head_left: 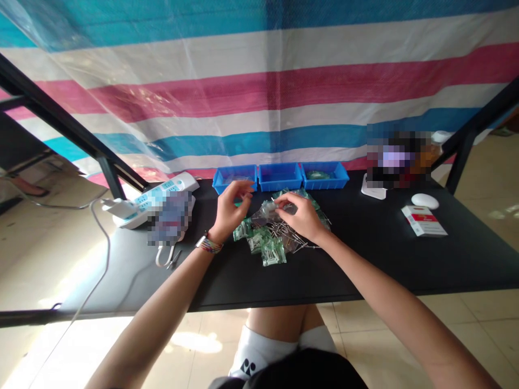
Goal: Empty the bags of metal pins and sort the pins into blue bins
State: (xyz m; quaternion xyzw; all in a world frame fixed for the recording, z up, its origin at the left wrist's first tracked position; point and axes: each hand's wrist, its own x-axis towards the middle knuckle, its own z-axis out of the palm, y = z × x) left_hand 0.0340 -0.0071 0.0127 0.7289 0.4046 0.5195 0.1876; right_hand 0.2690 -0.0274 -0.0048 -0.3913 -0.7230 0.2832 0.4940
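My right hand (298,213) pinches the edge of a small clear plastic bag (268,209) above the pile. My left hand (233,208) is raised in front of the left blue bin (221,185), its fingers curved and close together; whether anything small is between them cannot be made out. Below and between both hands lie small green-and-clear packets (273,252) and a heap of loose thin metal pieces (284,229). The middle blue bin (280,186) looks empty, while the right blue bin (346,178) holds a greenish packet.
On the black table (344,270) a white power strip (140,208) and a blurred-out item lie at left. A red-and-white box (425,221), a white oval object (425,201) and a white square item (373,188) are at right. Striped sheeting (243,108) hangs behind.
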